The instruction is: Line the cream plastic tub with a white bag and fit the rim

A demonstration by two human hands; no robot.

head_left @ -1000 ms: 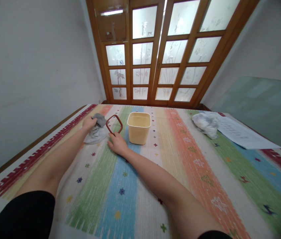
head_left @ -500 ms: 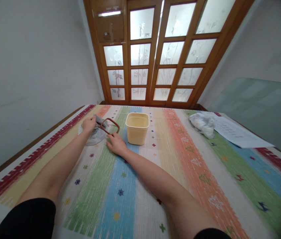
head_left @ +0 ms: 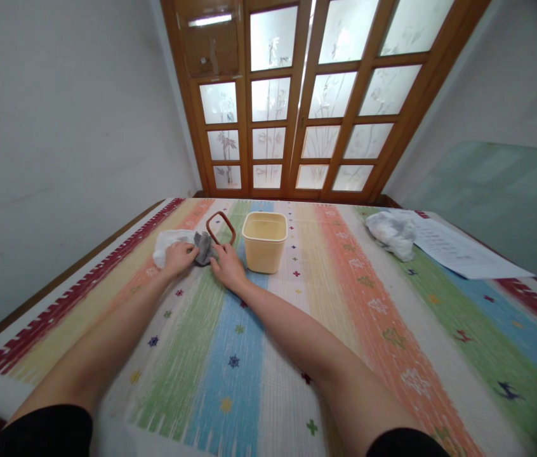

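My left hand (head_left: pixel 180 257) is closed, its fingertips pinching a bunched piece of thin grey material (head_left: pixel 204 247), perhaps a plastic bag. My right hand (head_left: pixel 228 266) grips the lower end of a brown rounded-square ring (head_left: pixel 208 222), which stands tilted above the tablecloth. The fingers of that hand also touch the right side of the grey bunch. A whitish crumpled plastic piece (head_left: pixel 161 244) lies flat beside my left hand, partly hidden by it. Just right of the ring stands a cream square bin (head_left: pixel 263 251), upright with its top uncovered; neither hand touches it.
A striped tablecloth (head_left: pixel 278 343) covers the table. Toward the right lie a crumpled white plastic bag (head_left: pixel 392 233) and printed paper sheets (head_left: pixel 459 251). A grey wall (head_left: pixel 82 127) borders the left side; wooden glazed doors (head_left: pixel 292 127) stand behind the table.
The grey material has moved right and is now bunched between both hands. My left hand has shifted right and nearer. The ring has tilted more upright, and the whitish plastic now shows beside it.
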